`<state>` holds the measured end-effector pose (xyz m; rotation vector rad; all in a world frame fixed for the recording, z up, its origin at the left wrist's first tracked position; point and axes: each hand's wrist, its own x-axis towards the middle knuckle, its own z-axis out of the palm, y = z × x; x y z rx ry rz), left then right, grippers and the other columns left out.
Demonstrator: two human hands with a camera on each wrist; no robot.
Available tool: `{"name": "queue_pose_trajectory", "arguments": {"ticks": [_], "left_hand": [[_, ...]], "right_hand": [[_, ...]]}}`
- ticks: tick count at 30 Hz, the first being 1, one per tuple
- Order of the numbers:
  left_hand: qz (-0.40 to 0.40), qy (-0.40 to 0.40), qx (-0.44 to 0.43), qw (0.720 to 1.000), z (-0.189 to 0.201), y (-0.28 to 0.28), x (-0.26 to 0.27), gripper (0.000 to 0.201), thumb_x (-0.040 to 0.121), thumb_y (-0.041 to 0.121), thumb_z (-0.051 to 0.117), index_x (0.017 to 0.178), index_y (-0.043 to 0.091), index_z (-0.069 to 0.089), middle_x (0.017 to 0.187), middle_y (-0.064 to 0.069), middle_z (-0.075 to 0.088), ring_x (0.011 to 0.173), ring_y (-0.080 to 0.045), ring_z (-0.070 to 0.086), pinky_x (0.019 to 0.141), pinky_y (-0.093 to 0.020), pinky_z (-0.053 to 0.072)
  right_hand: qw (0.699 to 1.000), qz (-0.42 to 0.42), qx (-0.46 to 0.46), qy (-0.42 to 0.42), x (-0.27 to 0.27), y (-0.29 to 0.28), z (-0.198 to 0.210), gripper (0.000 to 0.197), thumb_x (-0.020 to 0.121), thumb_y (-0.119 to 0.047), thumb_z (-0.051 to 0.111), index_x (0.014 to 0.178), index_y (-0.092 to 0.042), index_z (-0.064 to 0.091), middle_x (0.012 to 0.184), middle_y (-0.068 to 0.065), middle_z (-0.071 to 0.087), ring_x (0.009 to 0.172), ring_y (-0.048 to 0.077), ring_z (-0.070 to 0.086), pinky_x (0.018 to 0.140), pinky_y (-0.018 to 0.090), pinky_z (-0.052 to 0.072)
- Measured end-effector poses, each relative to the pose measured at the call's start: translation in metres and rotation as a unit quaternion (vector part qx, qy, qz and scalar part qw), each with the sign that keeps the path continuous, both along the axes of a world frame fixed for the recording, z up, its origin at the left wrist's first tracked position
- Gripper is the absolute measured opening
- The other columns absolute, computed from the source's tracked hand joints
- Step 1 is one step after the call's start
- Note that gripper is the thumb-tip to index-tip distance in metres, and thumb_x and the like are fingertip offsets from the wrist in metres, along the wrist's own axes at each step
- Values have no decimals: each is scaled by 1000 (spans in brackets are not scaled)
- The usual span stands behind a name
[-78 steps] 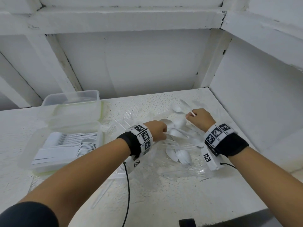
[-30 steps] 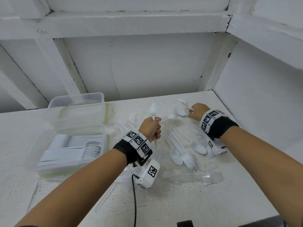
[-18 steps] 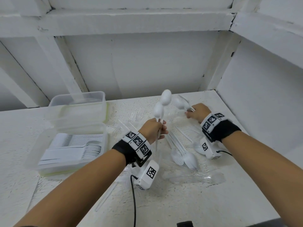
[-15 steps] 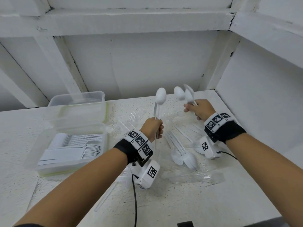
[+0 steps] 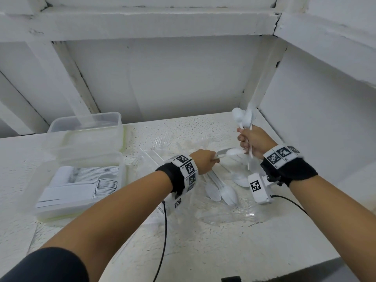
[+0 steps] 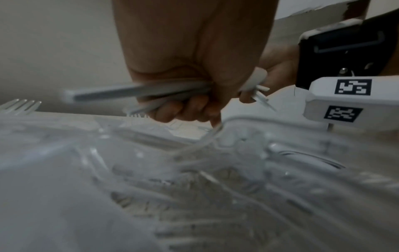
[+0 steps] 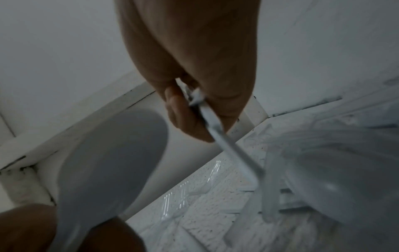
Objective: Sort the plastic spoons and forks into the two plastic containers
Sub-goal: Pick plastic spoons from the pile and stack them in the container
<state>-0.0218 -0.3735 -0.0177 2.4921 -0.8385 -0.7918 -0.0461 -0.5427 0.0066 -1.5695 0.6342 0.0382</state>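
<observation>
White speckled tabletop [image 5: 203,241] in a walled corner. Right hand [image 5: 253,142] clamps upright white spoons [image 5: 242,118]; left hand [image 5: 204,160] grips spoon handles [image 6: 138,93] low over loose cutlery [image 5: 221,192]. Near container [image 5: 79,186] holds stacked spoons; far container [image 5: 87,127] behind it.

Bare counter [image 5: 213,247] near front; scattered cutlery [image 5: 221,192] mid-counter, containers [image 5: 85,139] left.

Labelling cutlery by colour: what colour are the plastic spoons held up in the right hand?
White, opaque plastic spoons, bowls up in the right hand; clearest in the head view.
</observation>
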Motion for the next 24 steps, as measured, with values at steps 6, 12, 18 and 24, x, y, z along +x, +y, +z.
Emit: {"name": "queue_pose_trajectory", "arguments": {"ticks": [6, 12, 18, 24], "left_hand": [[-139, -102, 145, 974, 1, 9, 0, 26, 93, 19, 42, 104, 9, 63, 94, -5, 60, 88, -23, 57, 64, -22, 39], [-200, -116, 162, 959, 7, 9, 2, 25, 90, 12, 48, 111, 8, 62, 111, -10, 61, 101, -25, 56, 73, -26, 38], [-180, -103, 158, 965, 2, 12, 0, 15, 91, 22, 47, 84, 10, 54, 74, -1, 48, 77, -20, 48, 68, -27, 37], [-156, -107, 148, 971, -4, 15, -1, 18, 93, 22, 49, 80, 10, 51, 83, -8, 54, 85, -24, 52, 67, -26, 35]], "right_hand": [[997, 40, -51, 33, -10, 6, -1, 16, 93, -8, 36, 83, -15, 47, 57, -1, 33, 32, 3, 22, 33, 12, 17], [997, 44, -59, 34, -11, 15, -3, 16, 93, -10, 38, 82, -16, 48, 58, -1, 35, 35, 4, 23, 34, 13, 19], [997, 41, -57, 31, -18, 19, -4, 14, 94, -11, 39, 84, -16, 49, 58, -1, 37, 38, 5, 23, 35, 14, 19], [997, 40, -61, 28, -23, 21, -5, 14, 94, -12, 40, 84, -16, 49, 59, -1, 37, 38, 5, 24, 35, 14, 19]]}}
